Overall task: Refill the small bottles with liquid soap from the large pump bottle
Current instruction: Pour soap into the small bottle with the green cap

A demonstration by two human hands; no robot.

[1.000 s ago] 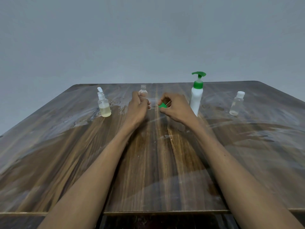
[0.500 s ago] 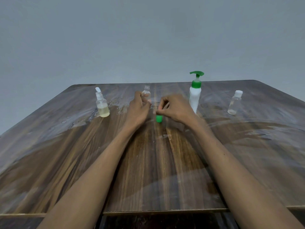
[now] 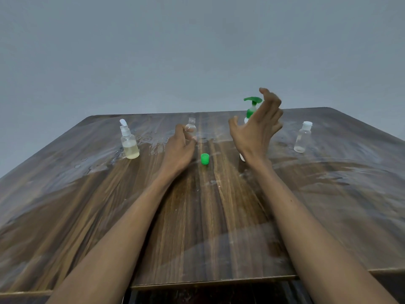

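Lifting away from the small green plastic cap [image 3: 205,159], the right hand [image 3: 255,130] is now hovering with fingers spread before the white green-topped pump bottle [image 3: 252,108] at one o'clock. The left hand [image 3: 179,150] is gripping the uncapped clear small bottle [image 3: 190,127] on the wooden bench [image 3: 197,227], the cap standing just beside it.
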